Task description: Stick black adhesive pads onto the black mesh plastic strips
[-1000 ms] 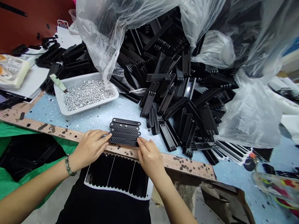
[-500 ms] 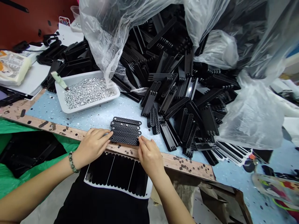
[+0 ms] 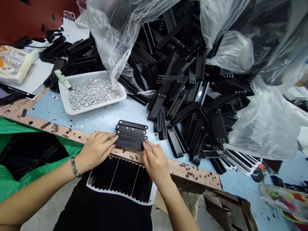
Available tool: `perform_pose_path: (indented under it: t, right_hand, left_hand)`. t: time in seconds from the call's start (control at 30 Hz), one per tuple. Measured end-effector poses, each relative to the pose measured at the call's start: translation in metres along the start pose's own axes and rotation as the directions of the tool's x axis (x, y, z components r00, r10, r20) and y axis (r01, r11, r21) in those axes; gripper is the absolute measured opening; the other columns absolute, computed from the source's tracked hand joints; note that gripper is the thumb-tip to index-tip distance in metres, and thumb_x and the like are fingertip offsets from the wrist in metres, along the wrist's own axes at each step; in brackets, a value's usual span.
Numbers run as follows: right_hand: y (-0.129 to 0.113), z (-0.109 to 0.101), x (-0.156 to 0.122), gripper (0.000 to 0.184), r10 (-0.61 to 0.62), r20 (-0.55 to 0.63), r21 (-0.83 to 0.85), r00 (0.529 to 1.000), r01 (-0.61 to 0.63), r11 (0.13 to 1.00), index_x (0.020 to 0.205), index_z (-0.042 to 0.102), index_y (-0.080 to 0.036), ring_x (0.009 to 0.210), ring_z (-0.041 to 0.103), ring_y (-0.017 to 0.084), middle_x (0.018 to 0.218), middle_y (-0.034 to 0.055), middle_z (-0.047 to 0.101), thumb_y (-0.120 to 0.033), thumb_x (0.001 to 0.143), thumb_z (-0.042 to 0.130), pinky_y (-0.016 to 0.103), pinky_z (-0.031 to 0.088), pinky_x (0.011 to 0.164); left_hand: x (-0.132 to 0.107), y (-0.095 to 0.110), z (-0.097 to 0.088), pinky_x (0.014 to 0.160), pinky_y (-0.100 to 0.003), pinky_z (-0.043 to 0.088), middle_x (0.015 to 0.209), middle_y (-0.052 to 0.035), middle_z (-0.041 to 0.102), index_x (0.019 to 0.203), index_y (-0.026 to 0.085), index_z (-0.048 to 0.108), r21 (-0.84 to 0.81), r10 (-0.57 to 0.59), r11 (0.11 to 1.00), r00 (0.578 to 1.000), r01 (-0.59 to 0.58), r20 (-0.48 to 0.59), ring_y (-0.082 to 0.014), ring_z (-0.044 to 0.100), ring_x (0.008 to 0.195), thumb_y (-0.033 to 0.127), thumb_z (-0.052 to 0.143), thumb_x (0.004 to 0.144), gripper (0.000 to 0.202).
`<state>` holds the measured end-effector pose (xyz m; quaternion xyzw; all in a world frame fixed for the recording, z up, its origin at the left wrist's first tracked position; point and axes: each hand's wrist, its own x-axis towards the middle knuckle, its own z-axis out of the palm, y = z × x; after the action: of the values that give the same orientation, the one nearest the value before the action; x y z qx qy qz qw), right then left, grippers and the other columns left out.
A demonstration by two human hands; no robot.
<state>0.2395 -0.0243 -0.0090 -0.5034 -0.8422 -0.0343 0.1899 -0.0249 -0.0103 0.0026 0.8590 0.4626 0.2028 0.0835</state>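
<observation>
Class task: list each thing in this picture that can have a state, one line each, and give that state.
left hand, fingers against the strips' left end
right hand, fingers against the strips' right end
row of black mesh strips, five lying flat side by side
white tray, filled with silver discs
pale green-handled tool, tilted, tip at the tray
clear plastic bag, crumpled
heap of black comb-edged pieces, loose and jumbled

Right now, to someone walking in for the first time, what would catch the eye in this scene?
A big heap of black lattice-patterned strips fills the middle of the speckled blue bench, partly under a clear plastic bag. To its left, a white tray of small silver pieces glitters. At the bench's front edge, the person's left hand and right hand rest against a neat row of strips.
</observation>
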Motion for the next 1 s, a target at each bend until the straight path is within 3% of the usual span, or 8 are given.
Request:
perform_pose_path:
  t: [0.27, 0.37, 0.6, 0.7, 0.8, 1.0]
  right_hand:
    - [0.003, -0.004, 0.001, 0.032, -0.057, 0.081, -0.062, 0.995, 0.062, 0.996, 0.120, 0.061, -0.014, 0.105, 0.062, 0.026, 0.121, 0.0104, 0.067, -0.013, 0.090, 0.050, 0.050, 0.041, 0.098]
    - [0.004, -0.006, 0.003, 0.029, -0.030, 0.092, 0.032, 0.995, 0.027, 0.999, 0.118, 0.062, -0.014, 0.103, 0.063, 0.024, 0.119, 0.0108, 0.067, -0.017, 0.093, 0.048, 0.049, 0.043, 0.098]
    - [0.003, -0.007, 0.021, 0.027, 0.119, -0.042, 0.281, 0.992, -0.103, 0.954, 0.117, 0.060, -0.017, 0.102, 0.062, 0.021, 0.108, 0.0112, 0.066, -0.014, 0.094, 0.046, 0.042, 0.051, 0.092]
    - [0.002, 0.001, 0.042, 0.024, 0.158, -0.073, 0.337, 0.985, -0.124, 0.933, 0.110, 0.063, -0.018, 0.093, 0.062, 0.020, 0.099, 0.0103, 0.065, -0.015, 0.095, 0.044, 0.038, 0.053, 0.085]
    - [-0.001, 0.013, 0.064, 0.023, 0.106, -0.061, 0.341, 0.992, -0.079, 0.937, 0.103, 0.065, -0.017, 0.089, 0.062, 0.020, 0.093, 0.0092, 0.066, -0.015, 0.095, 0.044, 0.037, 0.053, 0.083]
    - [-0.007, 0.034, 0.082, 0.023, 0.052, 0.034, 0.245, 0.998, -0.058, 0.968, 0.090, 0.067, -0.017, 0.085, 0.060, 0.022, 0.088, 0.0093, 0.066, -0.014, 0.094, 0.044, 0.036, 0.052, 0.078]
  left_hand:
    - [0.000, -0.001, 0.004, 0.088, -0.044, 0.047, 0.115, -0.0118, 0.063, 0.123, 0.015, 0.058, -0.053, -0.041, 0.998, 0.999, 0.041, 0.006, -0.0258, 0.058, 0.104, 0.021, 0.048, 0.095, 0.030]
    - [-0.001, 0.000, 0.005, 0.088, -0.044, 0.048, 0.116, -0.0119, 0.063, 0.123, 0.015, 0.056, -0.071, -0.054, 0.996, 0.999, 0.053, -0.009, -0.0257, 0.057, 0.105, 0.021, 0.049, 0.095, 0.030]
    - [-0.001, 0.001, 0.001, 0.092, -0.042, 0.047, 0.117, -0.0122, 0.062, 0.125, 0.014, 0.051, -0.145, -0.120, 0.983, 0.992, 0.112, -0.045, -0.0243, 0.057, 0.108, 0.020, 0.049, 0.094, 0.032]
    - [0.014, 0.000, 0.002, 0.088, -0.041, 0.047, 0.115, -0.0113, 0.062, 0.120, 0.014, 0.055, -0.128, -0.108, 0.987, 0.991, 0.097, -0.081, -0.0236, 0.057, 0.104, 0.020, 0.048, 0.094, 0.028]
    - [0.038, -0.001, 0.007, 0.084, -0.040, 0.046, 0.104, -0.0080, 0.066, 0.111, 0.016, 0.062, -0.056, -0.065, 0.997, 0.991, 0.059, -0.117, -0.0229, 0.056, 0.096, 0.020, 0.048, 0.095, 0.021]
    - [0.076, -0.001, 0.018, 0.081, -0.042, 0.040, 0.083, -0.0052, 0.067, 0.086, 0.017, 0.069, 0.156, 0.035, 0.987, 0.998, -0.026, -0.055, -0.0240, 0.055, 0.087, 0.020, 0.054, 0.093, 0.017]
